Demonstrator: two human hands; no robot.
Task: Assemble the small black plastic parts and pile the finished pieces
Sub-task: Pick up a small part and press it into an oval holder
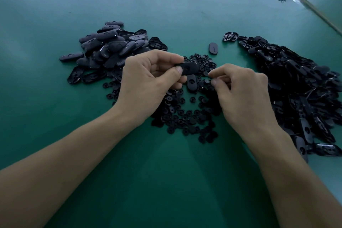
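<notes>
We look at a dim, blue-green scene. Soft light comes from the far left and leaves pale sheen on the worktop (61,0); shadows beneath the forearms (77,153) are faint and diffuse. The black heaps (185,116) merge into near-solid dark, with few glints. The oval part (188,67) in the left hand (148,77) barely stands out. Edges bow and soften.

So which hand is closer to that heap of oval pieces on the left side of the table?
Left. The left hand, gripping one oval piece, sits right beside the heap, at its near right edge. The right hand is farther right, over the small round parts.
</notes>
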